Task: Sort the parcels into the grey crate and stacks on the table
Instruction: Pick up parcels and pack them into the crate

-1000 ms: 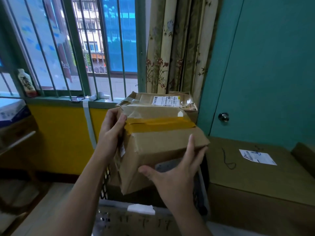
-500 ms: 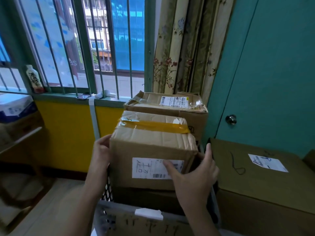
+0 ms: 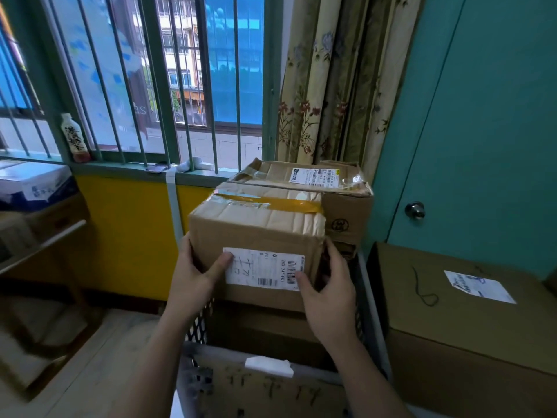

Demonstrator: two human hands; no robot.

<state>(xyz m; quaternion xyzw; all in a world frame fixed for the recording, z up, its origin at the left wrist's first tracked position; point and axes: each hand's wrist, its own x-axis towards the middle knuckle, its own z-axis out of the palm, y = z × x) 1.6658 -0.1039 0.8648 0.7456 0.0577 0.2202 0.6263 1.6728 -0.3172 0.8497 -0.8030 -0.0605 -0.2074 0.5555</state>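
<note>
A large brown carton stands just right of the grey crate. Above the crate's middle, the tape-sealed parcel sits between both hands, touching a labelled parcel behind it. The left hand clasps its lower left corner and the right hand its lower right corner, thumbs on the front label.

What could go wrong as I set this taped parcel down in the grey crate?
1. The taped parcel appears to rest on a lower box, well above the rim of the grey crate, so it may slide or tip out once let go.
2. The right hand wraps the side nearest the rear parcel; fingers could get pinched if the parcel is pushed back.
3. Its top is creased, so stacking more on it may crush it.
</note>
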